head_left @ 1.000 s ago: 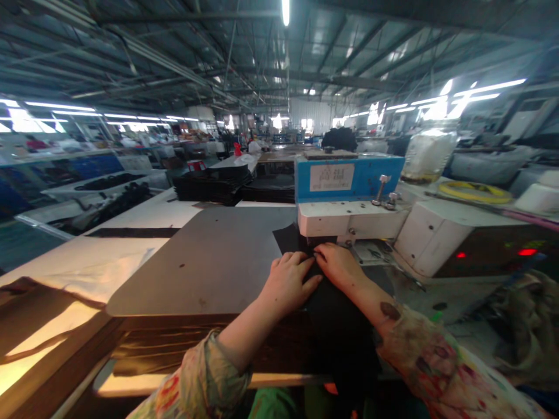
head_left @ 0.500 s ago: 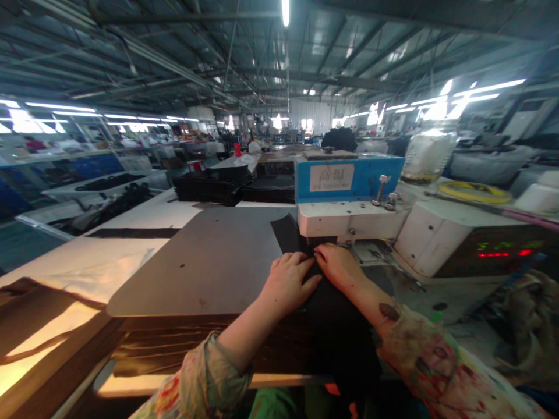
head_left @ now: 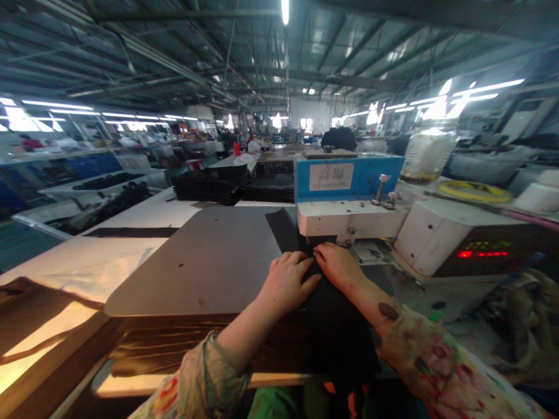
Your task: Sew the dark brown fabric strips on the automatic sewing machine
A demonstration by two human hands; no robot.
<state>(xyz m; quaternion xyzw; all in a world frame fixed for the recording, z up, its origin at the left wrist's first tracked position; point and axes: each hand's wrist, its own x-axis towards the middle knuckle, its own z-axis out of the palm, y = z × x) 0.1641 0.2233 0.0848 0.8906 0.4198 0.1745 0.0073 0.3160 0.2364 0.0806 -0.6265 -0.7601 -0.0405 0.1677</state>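
Note:
A black fabric piece (head_left: 338, 331) runs under the head of a blue and white machine (head_left: 345, 218) and drapes over the table's front edge. Its far end (head_left: 282, 227) sticks out as a strip over the grey metal plate (head_left: 209, 262). My left hand (head_left: 290, 276) bears on the fabric from the left, fingers bent together and thumb lying along it. Right below the machine head, my right hand (head_left: 336, 265) pinches the fabric's edge, its fingertips close to the left ones. The exact grip under the fingertips is hidden.
To the right stands a control box (head_left: 467, 244) with red lit digits. Behind it are a yellow ring (head_left: 474, 191) and a clear jar (head_left: 425, 154). Stacks of black pieces (head_left: 213, 183) lie beyond the plate; folded brown sheets (head_left: 174, 343) sit below it.
The strip's far end has shifted slightly left and farther away over the plate. The control box's lit digits differ. Both hands stay in nearly the same place.

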